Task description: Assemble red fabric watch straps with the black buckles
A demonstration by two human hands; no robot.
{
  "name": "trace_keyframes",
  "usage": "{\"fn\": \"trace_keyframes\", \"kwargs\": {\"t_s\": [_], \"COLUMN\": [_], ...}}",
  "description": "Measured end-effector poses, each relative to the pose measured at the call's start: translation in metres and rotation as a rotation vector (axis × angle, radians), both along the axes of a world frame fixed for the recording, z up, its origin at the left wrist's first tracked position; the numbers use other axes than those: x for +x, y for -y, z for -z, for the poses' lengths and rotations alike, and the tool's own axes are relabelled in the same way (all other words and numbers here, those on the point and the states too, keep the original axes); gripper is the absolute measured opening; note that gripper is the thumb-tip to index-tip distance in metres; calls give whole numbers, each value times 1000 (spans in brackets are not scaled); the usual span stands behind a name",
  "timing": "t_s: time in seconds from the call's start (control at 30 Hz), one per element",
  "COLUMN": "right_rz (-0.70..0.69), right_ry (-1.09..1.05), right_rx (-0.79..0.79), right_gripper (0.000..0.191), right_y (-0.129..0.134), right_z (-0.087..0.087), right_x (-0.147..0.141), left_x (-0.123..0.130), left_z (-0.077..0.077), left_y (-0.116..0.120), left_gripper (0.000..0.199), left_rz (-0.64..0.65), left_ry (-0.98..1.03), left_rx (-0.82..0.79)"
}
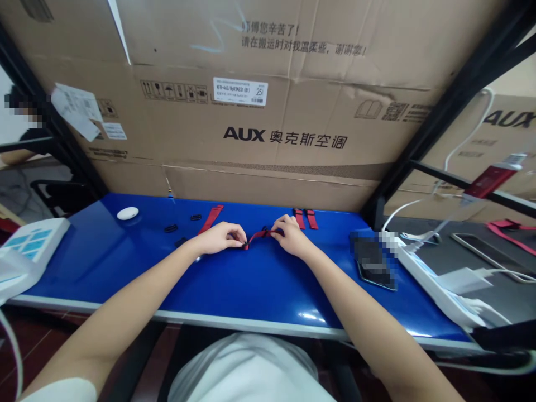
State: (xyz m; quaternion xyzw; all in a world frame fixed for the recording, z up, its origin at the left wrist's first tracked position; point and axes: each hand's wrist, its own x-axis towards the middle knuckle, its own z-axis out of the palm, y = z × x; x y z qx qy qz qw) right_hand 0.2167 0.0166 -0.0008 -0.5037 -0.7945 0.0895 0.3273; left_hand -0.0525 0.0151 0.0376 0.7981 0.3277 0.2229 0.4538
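Observation:
A red strap point(257, 234) with small black buckles stretches between my two hands, just above the blue table. My left hand point(221, 237) pinches its left end, where a black buckle point(246, 244) shows at the fingertips. The strap's other end is pinched in my right hand point(290, 237), close to a second black piece point(265, 229). Left of my left hand, another red strap point(212, 218) lies flat. Beyond my right hand rest two short red straps with black buckles point(310, 219). Loose black buckles point(171, 228) are scattered at the left.
A large cardboard box point(285, 117) walls off the table's back. On the blue table point(268, 290) lie a round white disc point(128, 213) and a dark phone point(374, 261). A white power strip point(435, 282) with cables runs along the right; a white device point(33, 251) stands left.

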Motion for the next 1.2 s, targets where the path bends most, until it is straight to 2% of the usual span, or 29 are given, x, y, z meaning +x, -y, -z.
{"fn": "trace_keyframes", "kwargs": {"t_s": [0.2,0.33,0.43,0.53,0.6,0.67,0.77,0.93,1.2], "right_rz": [0,13,-78,-338,-495,-522,-444,-437,-493], "right_ry": [-150,-375,-592,-734,-783,-774,-667,-526,-456], "right_rx": [-103,-223,-401,-642,-739,-742,-650,-557,-559], "right_gripper": [7,14,20,34,47,40,32,33,32], "right_y": [3,12,24,36,40,42,39,35,39], "right_z": [-9,-20,-31,-40,-42,-42,-38,-35,-37], "right_x": [5,-3,-12,-16,-17,-18,-18,-17,-18], "left_x": [-4,3,13,24,28,30,31,34,36], "left_z": [4,0,-4,-5,-5,-3,-1,1,-1], "left_y": [-5,0,7,14,17,19,19,21,25], "left_gripper": [18,24,29,35,37,39,41,42,38], "left_rz": [-101,-173,-210,-192,-168,-154,-149,-156,-137], "left_ry": [-152,-91,87,293,383,418,418,355,314], "left_rx": [228,289,126,-86,-192,-267,-302,-244,-142]}}
